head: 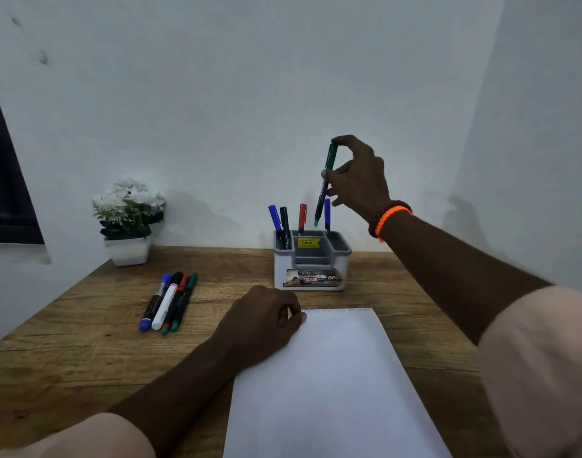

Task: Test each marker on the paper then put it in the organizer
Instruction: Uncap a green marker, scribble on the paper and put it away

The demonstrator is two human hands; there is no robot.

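Note:
My right hand (357,175) holds a green marker (324,183) nearly upright, cap down, just above the white and grey organizer (311,276) at the back of the desk. Several markers stand in the organizer: a blue one (274,217), a black one (284,223), a red one (302,215) and another blue one (327,211). My left hand (261,320) rests as a loose fist on the top left corner of the white paper (332,385). Several markers (169,300) lie side by side on the desk to the left.
A white pot of white flowers (127,219) stands at the back left against the wall. The wooden desk (84,325) ends at the wall behind the organizer. A dark window frame (5,180) is at far left.

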